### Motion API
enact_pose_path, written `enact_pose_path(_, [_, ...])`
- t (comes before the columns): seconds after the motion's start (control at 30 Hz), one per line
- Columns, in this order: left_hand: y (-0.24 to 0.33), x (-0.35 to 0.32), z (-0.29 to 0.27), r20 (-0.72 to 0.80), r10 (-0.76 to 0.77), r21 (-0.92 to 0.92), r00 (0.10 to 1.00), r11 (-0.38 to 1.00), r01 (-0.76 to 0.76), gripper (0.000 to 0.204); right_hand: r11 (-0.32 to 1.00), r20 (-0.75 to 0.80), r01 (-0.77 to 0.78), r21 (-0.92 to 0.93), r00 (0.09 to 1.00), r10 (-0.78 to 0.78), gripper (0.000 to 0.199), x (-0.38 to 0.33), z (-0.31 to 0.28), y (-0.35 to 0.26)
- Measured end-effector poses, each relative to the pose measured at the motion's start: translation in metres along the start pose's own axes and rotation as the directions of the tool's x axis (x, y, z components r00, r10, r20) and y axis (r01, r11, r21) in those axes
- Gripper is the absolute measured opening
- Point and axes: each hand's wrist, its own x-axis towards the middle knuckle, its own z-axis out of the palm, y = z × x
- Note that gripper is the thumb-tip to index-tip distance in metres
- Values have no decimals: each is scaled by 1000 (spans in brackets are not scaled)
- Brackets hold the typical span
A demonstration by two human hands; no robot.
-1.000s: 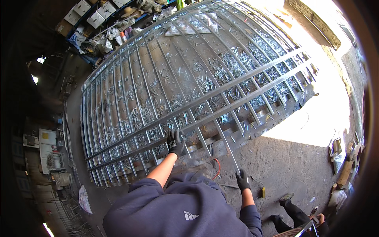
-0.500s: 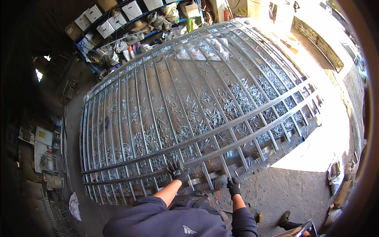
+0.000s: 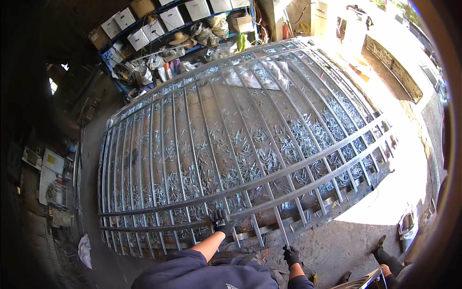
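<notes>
A large frame of parallel metal bars joined by crosswise rails lies on a wide dark work table. My left hand [image 3: 221, 222], in a dark glove, lies on the near rail [image 3: 195, 224] with its fingers spread. Also gloved, my right hand [image 3: 291, 255] is closed at the near end of one slim metal bar [image 3: 280, 224]. That bar reaches farther toward me than the bars beside it. Beneath the frame, many loose silvery metal pieces [image 3: 255, 161] are scattered over the table top [image 3: 202, 113].
Shelves with white boxes [image 3: 173, 18] and bags stand beyond the table. A clear plastic sheet [image 3: 257, 77] lies under the far bars. At the lower right are another person's leg [image 3: 387, 257] and hand [image 3: 385, 269]. A white bag [image 3: 408, 226] sits on the floor nearby.
My right hand has moved back toward me, and the bar end now sticks out farther. My left hand stays on the near rail. More of the other person shows at lower right.
</notes>
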Motion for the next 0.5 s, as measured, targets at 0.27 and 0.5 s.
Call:
enact_pose_path(0.27, [4,1,-7,41,-22,13,999,1000,22,87,994,101,73,86,992,-81,29,65,68,-58])
enact_pose_path(0.5, [4,6,-4,117,-85,47,989,996,80,94,982,101,-99,-161,988,116,43,76,63,-66])
